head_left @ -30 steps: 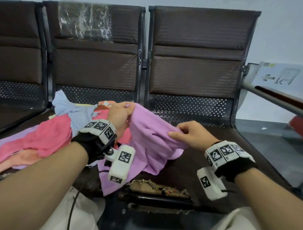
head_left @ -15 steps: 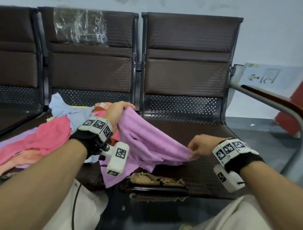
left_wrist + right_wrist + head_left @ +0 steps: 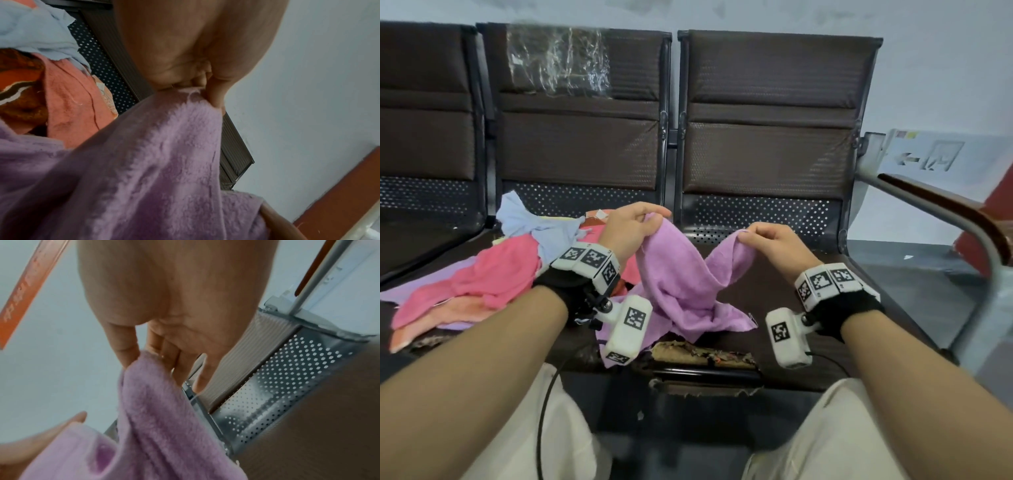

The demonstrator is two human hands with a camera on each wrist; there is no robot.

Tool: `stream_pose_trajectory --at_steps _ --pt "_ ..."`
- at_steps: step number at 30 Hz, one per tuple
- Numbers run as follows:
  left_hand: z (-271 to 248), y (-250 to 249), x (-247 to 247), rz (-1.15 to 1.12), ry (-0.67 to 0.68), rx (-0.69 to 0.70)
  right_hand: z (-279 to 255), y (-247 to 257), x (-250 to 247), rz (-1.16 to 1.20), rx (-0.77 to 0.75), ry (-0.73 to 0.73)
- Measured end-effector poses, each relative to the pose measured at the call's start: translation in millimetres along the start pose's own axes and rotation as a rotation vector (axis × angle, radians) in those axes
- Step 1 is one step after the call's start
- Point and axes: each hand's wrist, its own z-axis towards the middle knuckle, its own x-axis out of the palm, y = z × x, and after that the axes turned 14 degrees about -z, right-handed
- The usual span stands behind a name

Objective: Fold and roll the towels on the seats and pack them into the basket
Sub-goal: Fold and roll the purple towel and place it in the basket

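While lifted clear of the right seat [image 3: 784, 274] by two corners, lilac towel [image 3: 681, 274] sagging in a V btwn both hands, lower folds resting on seat's front edge near torn upholstery [image 3: 702, 353]. Left hand [image 3: 630, 229] pinching one corner w/ thumb and curled fingers clamped on cloth; same grip showing in left wrist view, thumb [image 3: 216, 91] pressing fabric against fingertips. Right hand [image 3: 774, 240] pinching other corner, thumb and index closed on cloth, remaining fingers loosely curled; in right wrist view, fingers [image 3: 125, 344] gripping top of bunched lilac towel [image 3: 160, 410]. Hands held apart at roughly same height, above seat, in front of perforated backrest [image 3: 756, 219].

Lying heaped on middle seat [image 3: 462, 253], to left of held towel: pink towel [image 3: 482, 277] on top, light blue towel [image 3: 524, 222] toward back edge, peach towel [image 3: 438, 325] at front edge, pale purple cloth [image 3: 417, 287] underneath. Orange patterned cloth [image 3: 18, 84] also showing in pile beside salmon towel [image 3: 72, 100] in left wrist view.

Clear plastic wrap [image 3: 558, 61] clinging to middle backrest. Metal armrest w/ brown pad [image 3: 941, 202] at right end of bench. Basket: can't tell where, not visible in any view.
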Motion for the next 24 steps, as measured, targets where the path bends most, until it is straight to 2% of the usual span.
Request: stream_pose_trajectory --at_steps 2,5,7,9,11,12,14,16,18,22,24 --pt "8 11 -11 -0.016 -0.039 0.014 4 -1 5 0.027 -0.012 0.006" --pt "25 25 -27 0.018 -0.138 0.045 9 -9 6 -0.057 -0.024 0.077" --pt "36 30 -40 0.019 -0.258 0.067 12 -18 2 -0.291 -0.037 0.183" --pt "44 35 -56 0.034 -0.371 0.088 12 -29 -1 -0.679 0.0 0.376" --pt "47 40 -71 0.073 -0.417 0.105 12 -38 -3 -0.963 0.081 0.55" --pt "48 41 -77 0.093 -0.406 0.106 12 -41 -4 -1.045 0.11 0.58" --pt "48 44 -82 0.13 -0.368 0.103 14 -45 -5 -1.184 0.089 0.551" --pt "48 46 -82 0.185 -0.358 0.112 17 -49 -6 -1.229 0.065 0.519" --pt "48 47 -80 0.217 -0.348 0.117 18 -51 -6 -1.165 0.091 0.505" --pt "46 47 -82 0.225 -0.37 0.113 20 -50 -7 -1.044 0.134 0.325" --pt "44 47 -84 0.232 -0.369 0.113 18 -49 -9 -1.021 0.189 0.294"
